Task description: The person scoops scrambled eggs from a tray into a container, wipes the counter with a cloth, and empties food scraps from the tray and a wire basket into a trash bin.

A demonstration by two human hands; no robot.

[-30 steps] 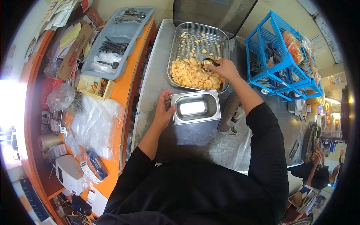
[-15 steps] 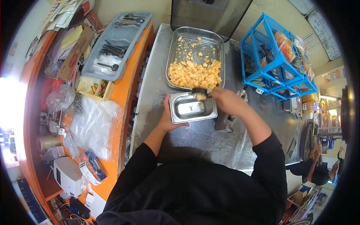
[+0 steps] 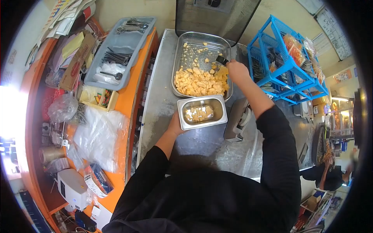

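Observation:
My left hand [image 3: 177, 123] grips the left side of a small rectangular steel pan [image 3: 222, 117], with food pieces [image 3: 199, 113] lying on its bottom. Beyond it, a larger steel tray [image 3: 175, 52] with a wire mesh basket inside holds a heap of pale yellow-orange chopped food chunks [image 3: 200, 82]. Over the tray's right side my right hand [image 3: 237, 72] is closed on a small black scoop [image 3: 222, 60]. The scoop's cup is hard to make out against the tray and the chunks.
A grey device [image 3: 237, 120] stands on the metal table [image 3: 155, 97], right of the pan. Behind it is a blue plastic rack [image 3: 268, 73] with packets. To the left, an orange shelf [image 3: 121, 128] carries a grey cutlery bin [image 3: 116, 42] and plastic bags [image 3: 97, 132].
My right hand has moved the scoop from above the small pan up and right to the big tray. Food pieces now lie in the pan, which was nearly bare.

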